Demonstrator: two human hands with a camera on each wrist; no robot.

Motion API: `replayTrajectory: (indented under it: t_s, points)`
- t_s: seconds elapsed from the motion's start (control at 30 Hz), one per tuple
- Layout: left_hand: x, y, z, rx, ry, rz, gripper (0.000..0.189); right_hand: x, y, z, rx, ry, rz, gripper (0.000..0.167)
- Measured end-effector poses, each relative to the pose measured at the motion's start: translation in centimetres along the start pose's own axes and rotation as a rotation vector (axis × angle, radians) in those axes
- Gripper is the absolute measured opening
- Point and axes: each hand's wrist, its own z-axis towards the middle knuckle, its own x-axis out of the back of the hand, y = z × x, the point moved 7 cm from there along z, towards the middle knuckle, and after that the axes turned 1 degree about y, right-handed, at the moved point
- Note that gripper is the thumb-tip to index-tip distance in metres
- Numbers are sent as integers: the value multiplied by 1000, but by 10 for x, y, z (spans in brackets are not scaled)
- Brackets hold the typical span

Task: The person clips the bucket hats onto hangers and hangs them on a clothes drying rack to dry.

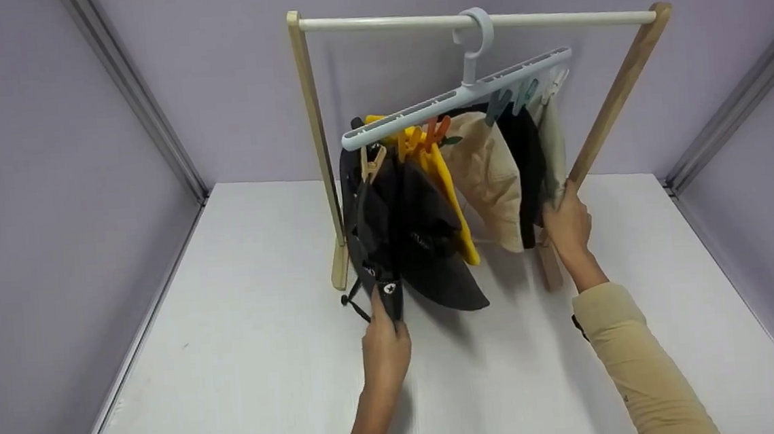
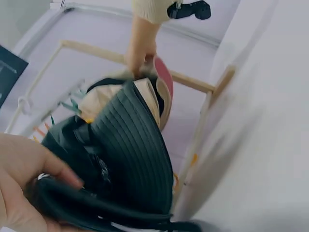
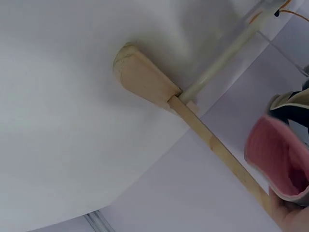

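Note:
A pale blue hanger hooks over the rack's white rail, with several hats clipped along it. At its near left end, my left hand pinches the lower edge of a black hat; in the left wrist view the thumb lies over the dark brim. My right hand grips the lower edge of a grey-green hat at the far right end, beside the wooden post. Pink lining of that hat shows in the right wrist view. Between them hang another dark brimmed hat, a yellow hat, a beige hat and a black one.
The rack has wooden side posts and a white top rail. It stands on a white surface between pale lilac walls. Coloured clips hold the hats. A black cord dangles at the left.

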Motion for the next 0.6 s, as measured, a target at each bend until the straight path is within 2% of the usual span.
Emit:
replayTrajectory:
  t_s: [0.1, 0.2, 0.33, 0.47, 0.6]
  points:
    - [7, -6, 8, -14, 61, 12, 54, 3, 2, -10, 22, 21, -23, 38]
    - [11, -12, 22, -16, 92, 32, 50, 8, 7, -22, 40, 55, -32, 33]
    - [15, -24, 42, 7, 116, 41, 46, 8, 15, -42, 72, 76, -37, 27]
    - [19, -38, 58, 40, 129, 19, 43, 6, 21, -63, 88, 52, -41, 23]
    - [22, -49, 72, 62, 127, -6, 41, 4, 23, -74, 95, 30, -38, 24]
